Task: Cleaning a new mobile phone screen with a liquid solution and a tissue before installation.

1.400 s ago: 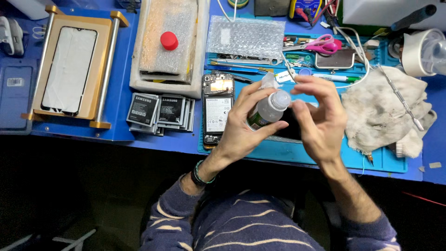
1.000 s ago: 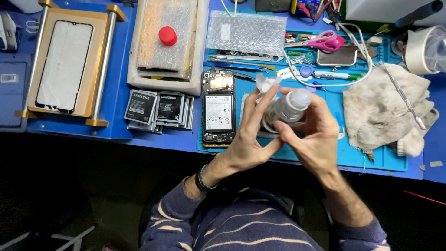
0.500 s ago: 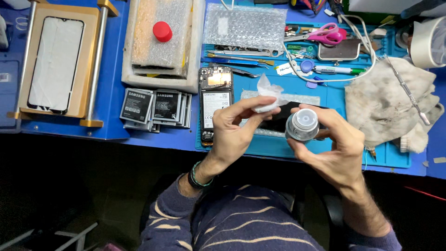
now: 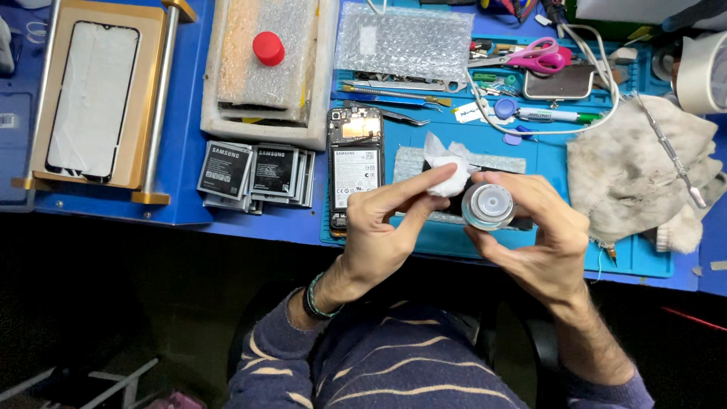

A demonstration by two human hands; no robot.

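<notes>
My right hand (image 4: 541,238) is wrapped around a small clear bottle (image 4: 488,206), its round bottom facing me. My left hand (image 4: 379,235) pinches a white tissue (image 4: 447,173) between finger and thumb, just beside the bottle. Both are above the front edge of the desk (image 4: 182,129). Under them lies a dark phone (image 4: 466,198). To the left is an open phone (image 4: 354,168), then some batteries (image 4: 254,173). A dirty rag (image 4: 632,170) lies near the right edge.
</notes>
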